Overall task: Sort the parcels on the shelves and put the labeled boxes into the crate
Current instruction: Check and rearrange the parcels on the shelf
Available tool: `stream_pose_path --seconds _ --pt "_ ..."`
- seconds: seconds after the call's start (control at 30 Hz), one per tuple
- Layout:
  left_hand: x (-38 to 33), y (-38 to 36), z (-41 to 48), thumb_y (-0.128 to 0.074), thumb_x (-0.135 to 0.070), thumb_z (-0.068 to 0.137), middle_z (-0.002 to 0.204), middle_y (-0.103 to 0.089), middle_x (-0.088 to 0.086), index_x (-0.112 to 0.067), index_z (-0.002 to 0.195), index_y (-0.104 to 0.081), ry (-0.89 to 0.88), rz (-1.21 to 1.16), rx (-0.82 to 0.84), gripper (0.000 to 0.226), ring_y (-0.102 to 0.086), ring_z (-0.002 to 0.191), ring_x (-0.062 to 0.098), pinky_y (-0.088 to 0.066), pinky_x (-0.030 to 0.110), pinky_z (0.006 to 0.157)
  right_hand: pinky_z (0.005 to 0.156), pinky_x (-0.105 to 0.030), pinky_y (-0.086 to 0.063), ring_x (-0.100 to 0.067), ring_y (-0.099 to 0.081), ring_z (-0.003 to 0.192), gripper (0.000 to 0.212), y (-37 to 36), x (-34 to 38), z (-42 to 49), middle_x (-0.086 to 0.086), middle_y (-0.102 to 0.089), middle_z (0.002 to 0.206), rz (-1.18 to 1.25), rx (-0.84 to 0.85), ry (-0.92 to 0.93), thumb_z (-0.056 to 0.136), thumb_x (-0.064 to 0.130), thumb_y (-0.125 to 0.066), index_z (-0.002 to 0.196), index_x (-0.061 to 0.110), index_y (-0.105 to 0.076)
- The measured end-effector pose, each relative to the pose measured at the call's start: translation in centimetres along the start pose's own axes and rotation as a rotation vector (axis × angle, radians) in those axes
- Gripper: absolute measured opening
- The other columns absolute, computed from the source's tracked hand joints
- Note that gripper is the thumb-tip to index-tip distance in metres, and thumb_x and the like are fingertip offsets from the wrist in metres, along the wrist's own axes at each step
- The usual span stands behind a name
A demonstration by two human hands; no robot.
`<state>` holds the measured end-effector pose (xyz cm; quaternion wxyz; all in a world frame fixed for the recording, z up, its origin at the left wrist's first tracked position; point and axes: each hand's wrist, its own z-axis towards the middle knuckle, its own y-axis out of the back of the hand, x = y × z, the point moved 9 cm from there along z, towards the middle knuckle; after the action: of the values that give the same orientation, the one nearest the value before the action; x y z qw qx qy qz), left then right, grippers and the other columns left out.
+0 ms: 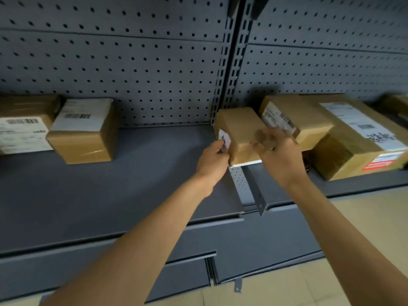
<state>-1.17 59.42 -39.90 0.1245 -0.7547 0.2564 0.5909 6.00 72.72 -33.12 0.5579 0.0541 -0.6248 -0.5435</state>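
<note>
Cardboard box [239, 129], small and brown, is shown in the head view at the join of two grey shelf bays, held between both hands with one corner turned toward the camera. The left hand [212, 163] is pressed to its left face, fingers curled at the lower edge just beside a small white label [224, 136] whose dark marks are too blurred to be read. The box seems to be turned this way so that the label can be checked. The right hand [280, 155] is laid over the near right edge with its fingers bent onto the box in a grip, though motion blur hides exactly how they lie. A white strip is seen along the underside, so the box is judged to be tipped or lifted a little off the shelf [132, 177]; which of the two cannot be told. Just behind it to the right, a second labelled box [295, 122] rests on or against a large parcel [357, 142]. Well apart at the left, a pair of labelled parcels [84, 133] is set near the pegboard back wall [132, 74]. No crate is in view, so the held box is judged to need carrying away from the shelf.
</note>
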Motion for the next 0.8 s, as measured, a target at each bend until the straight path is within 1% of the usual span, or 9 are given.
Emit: stream_pose_path --seconds 0.07,0.17,0.2,0.27,0.37,0.43,0.57,0.7,0.8 --pt "-0.4 -0.6 -0.4 -0.042 -0.012 0.097 0.146 -0.046 -0.001 -0.020 0.147 -0.036 -0.021 0.014 0.033 0.051 -0.045 0.131 0.018 -0.037 0.039 0.111 0.095 -0.019 -0.035 -0.024 -0.044 0.125 0.044 -0.4 -0.4 -0.1 -0.010 -0.049 0.133 0.026 0.030 0.008 0.086 0.022 -0.069 0.127 0.011 -0.059" --pt "-1.4 -0.4 -0.9 -0.044 -0.010 0.097 0.141 -0.050 -0.008 -0.021 0.147 -0.037 -0.071 0.016 0.030 0.051 -0.048 0.128 0.010 -0.039 0.030 0.109 0.080 0.001 -0.033 -0.012 -0.047 0.107 0.044 0.3 -0.6 -0.2 0.000 -0.046 0.126 0.166 0.007 0.001 0.084 0.021 -0.071 0.126 0.017 -0.060" --pt "-2.0 0.0 -1.1 -0.045 -0.006 0.096 0.130 -0.055 -0.015 -0.021 0.142 -0.041 -0.108 0.019 0.034 0.049 -0.052 0.117 0.002 -0.043 0.017 0.099 0.081 -0.002 -0.037 -0.011 -0.049 0.104 0.042 0.9 -0.2 -0.2 0.001 -0.046 0.123 0.222 -0.010 0.014 0.084 0.021 -0.072 0.124 0.021 -0.061" --pt "-3.4 1.0 -1.7 -0.048 0.005 0.090 0.111 -0.054 -0.024 -0.029 0.135 -0.041 -0.184 0.055 0.036 0.057 -0.051 0.100 -0.007 -0.041 -0.001 0.072 0.095 -0.025 -0.047 -0.017 -0.053 0.109 0.040 2.1 0.4 -0.1 0.003 -0.050 0.117 0.361 -0.050 0.032 0.079 0.028 -0.074 0.116 0.037 -0.062" --pt "-5.3 3.1 -2.3 -0.059 0.008 0.080 0.128 -0.053 -0.012 -0.029 0.146 -0.034 -0.328 0.197 -0.014 0.079 -0.043 0.124 0.005 -0.036 0.009 0.088 0.096 -0.046 -0.049 -0.025 -0.058 0.110 0.024 3.4 1.6 0.4 -0.002 -0.058 0.115 0.524 -0.082 -0.004 0.066 0.052 -0.069 0.089 0.056 -0.062" --pt "-6.3 4.1 -2.8 -0.069 0.001 0.076 0.128 -0.052 -0.010 -0.032 0.142 -0.041 -0.426 0.321 -0.057 0.078 -0.042 0.127 0.011 -0.032 0.017 0.096 0.092 -0.047 -0.052 -0.025 -0.062 0.103 0.019 3.8 2.1 1.0 -0.008 -0.063 0.110 0.616 -0.103 -0.043 0.067 0.054 -0.070 0.082 0.045 -0.066" --pt "-7.9 6.6 -3.5 -0.081 -0.012 0.071 0.131 -0.048 -0.011 -0.045 0.116 -0.050 -0.487 0.282 -0.030 0.064 -0.042 0.118 -0.004 -0.031 0.005 0.091 0.068 -0.033 -0.058 -0.019 -0.066 0.082 0.019 1.0 2.6 1.6 0.000 -0.067 0.083 0.793 0.115 -0.227 0.086 0.040 -0.066 0.082 0.022 -0.062" --pt "-7.3 8.4 -3.4 -0.080 -0.016 0.074 0.116 -0.065 -0.009 -0.036 0.102 -0.055 -0.393 0.125 0.096 0.043 -0.062 0.105 0.003 -0.051 0.022 0.087 0.073 -0.036 -0.059 -0.022 -0.070 0.099 0.046 -3.3 3.0 0.0 -0.009 -0.074 0.102 0.867 0.404 -0.388 0.086 0.051 -0.062 0.112 0.014 -0.065" --pt "-6.2 10.2 -3.5 -0.072 -0.013 0.082 0.108 -0.070 -0.006 -0.027 0.102 -0.057 -0.358 -0.014 0.005 0.029 -0.067 0.096 0.006 -0.054 0.021 0.077 0.085 -0.039 -0.057 -0.022 -0.065 0.101 0.040 -4.6 3.7 -0.8 -0.013 -0.067 0.105 1.010 0.420 -0.410 0.087 0.050 -0.059 0.103 0.014 -0.064"
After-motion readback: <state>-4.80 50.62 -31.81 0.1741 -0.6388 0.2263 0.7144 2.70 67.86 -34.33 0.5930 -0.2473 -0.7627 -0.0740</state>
